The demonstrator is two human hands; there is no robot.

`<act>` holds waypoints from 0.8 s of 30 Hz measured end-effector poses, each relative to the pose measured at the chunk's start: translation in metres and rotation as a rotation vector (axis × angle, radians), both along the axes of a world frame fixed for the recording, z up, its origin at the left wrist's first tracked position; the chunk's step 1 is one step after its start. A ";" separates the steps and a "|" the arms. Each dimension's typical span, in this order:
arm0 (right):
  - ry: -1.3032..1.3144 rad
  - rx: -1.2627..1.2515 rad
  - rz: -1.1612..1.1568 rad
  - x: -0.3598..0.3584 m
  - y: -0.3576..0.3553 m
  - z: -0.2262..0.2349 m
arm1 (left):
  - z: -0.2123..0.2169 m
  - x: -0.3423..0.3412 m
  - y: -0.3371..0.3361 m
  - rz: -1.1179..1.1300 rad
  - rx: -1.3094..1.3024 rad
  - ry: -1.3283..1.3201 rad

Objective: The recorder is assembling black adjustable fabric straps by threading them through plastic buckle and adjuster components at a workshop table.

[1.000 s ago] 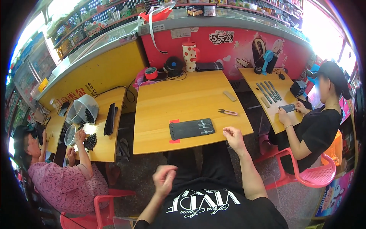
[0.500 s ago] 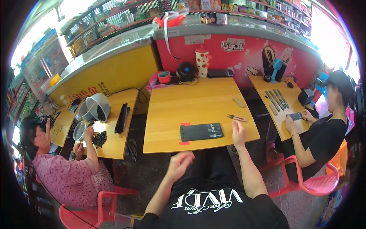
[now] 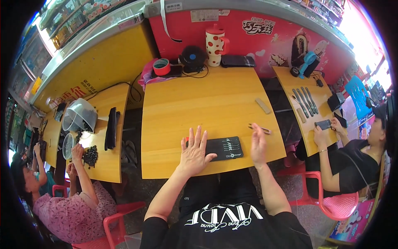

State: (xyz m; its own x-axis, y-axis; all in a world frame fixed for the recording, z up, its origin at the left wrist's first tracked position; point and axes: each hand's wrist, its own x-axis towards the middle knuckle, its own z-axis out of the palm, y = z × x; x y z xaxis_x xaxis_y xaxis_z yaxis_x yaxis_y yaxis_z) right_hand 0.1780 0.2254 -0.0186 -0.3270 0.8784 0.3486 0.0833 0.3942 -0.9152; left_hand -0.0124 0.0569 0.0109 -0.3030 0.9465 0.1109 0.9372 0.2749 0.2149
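left hand [image 3: 194,152]: flat, fingers spread, palm down on the left end of the black case [image 3: 224,148]; grips nothing
right hand [image 3: 258,145]: open, edge-on, fingers straight and together, just beside the case's right end; holds nothing; contact with case: cannot tell
black case: flat rectangular, pale marks on its lid, lies on the near edge of the yellow table [image 3: 207,108], between both hands
red tab [image 3: 187,140]: peeks out at the case's left end, beside the left thumb side
small tool [image 3: 259,129]: thin, lies on the table just beyond the right fingertips, apart from the case
grey bar [image 3: 263,105]: further out on the right part of the table
back edge: red tape roll [image 3: 161,66], black round fan [image 3: 192,56], spotted jug [image 3: 215,39], dark flat pouch [image 3: 237,61]
neighbours: person at left table [image 3: 105,133] over clear bowls [image 3: 78,116]; person at right table [image 3: 306,99] holding a phone [image 3: 323,124]
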 end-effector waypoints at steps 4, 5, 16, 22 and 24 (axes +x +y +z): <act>-0.388 0.019 -0.031 0.012 0.001 0.026 | 0.004 0.002 -0.007 -0.036 -0.041 -0.007; -0.395 0.015 -0.027 0.011 -0.003 0.032 | 0.001 0.003 -0.007 -0.052 -0.082 0.005; -0.619 -0.058 0.086 -0.023 -0.024 0.043 | 0.003 0.016 0.004 -0.149 -0.062 -0.010; -0.643 -0.103 0.020 -0.031 -0.030 0.038 | 0.008 0.013 -0.009 -0.135 0.143 -0.112; -0.487 0.145 0.020 -0.031 -0.036 0.026 | 0.022 0.023 -0.024 -0.158 0.273 -0.089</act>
State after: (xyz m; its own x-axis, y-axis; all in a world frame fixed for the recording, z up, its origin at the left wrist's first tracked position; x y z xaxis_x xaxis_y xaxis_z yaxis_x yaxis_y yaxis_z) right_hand 0.1474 0.1895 0.0076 -0.4978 0.8244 0.2693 0.4780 0.5199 -0.7080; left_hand 0.0101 0.0326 0.0330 -0.1751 0.9215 0.3466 0.9377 0.0488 0.3440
